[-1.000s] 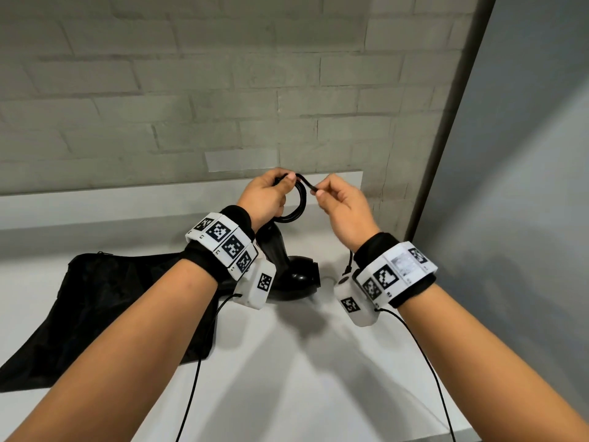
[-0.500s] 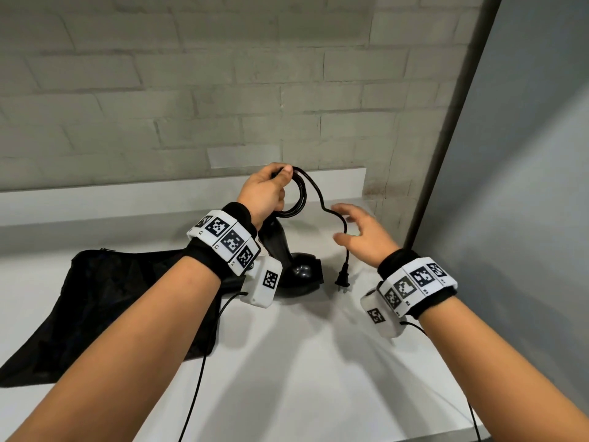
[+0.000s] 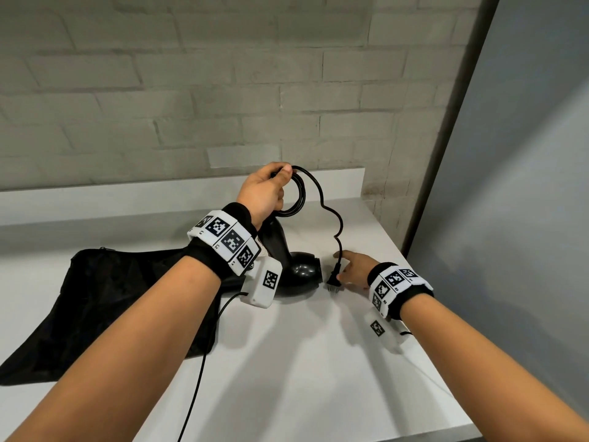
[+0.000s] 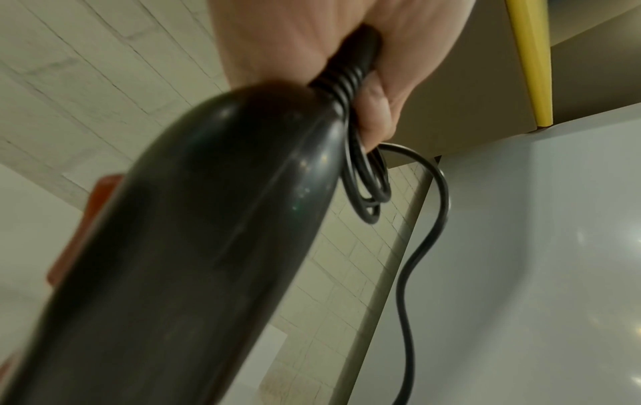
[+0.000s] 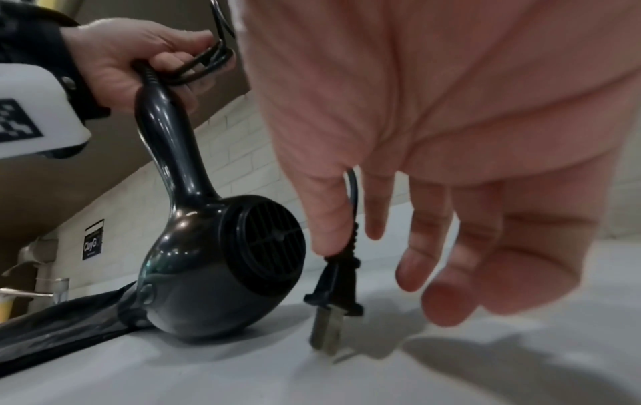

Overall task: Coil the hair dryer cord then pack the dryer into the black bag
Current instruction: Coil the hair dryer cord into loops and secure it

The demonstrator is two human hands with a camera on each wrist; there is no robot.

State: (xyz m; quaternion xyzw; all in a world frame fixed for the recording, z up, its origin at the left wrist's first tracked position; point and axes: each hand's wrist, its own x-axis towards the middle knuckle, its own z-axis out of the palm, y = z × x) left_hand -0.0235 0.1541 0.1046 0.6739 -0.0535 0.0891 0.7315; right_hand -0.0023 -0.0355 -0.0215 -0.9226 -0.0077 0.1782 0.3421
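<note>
Our left hand [image 3: 263,193] grips the coiled cord [image 3: 298,194] and dryer [image 5: 208,260] handle. Our right hand [image 3: 353,271], fingers spread, reaches beside the dangling plug [image 5: 333,296]. The springy cord likely uncoils; pinch the rigid plug.

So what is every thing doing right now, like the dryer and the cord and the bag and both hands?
Hair dryer: head resting on the white counter, handle up.
Cord: partly coiled, the tail hanging loose.
Plug: dangling, prongs at the counter.
Black bag: lying flat beside the dryer, nothing packed in it.
Left hand: gripping the coils at the handle top.
Right hand: fingers spread, reaching at the plug, not gripping.
</note>
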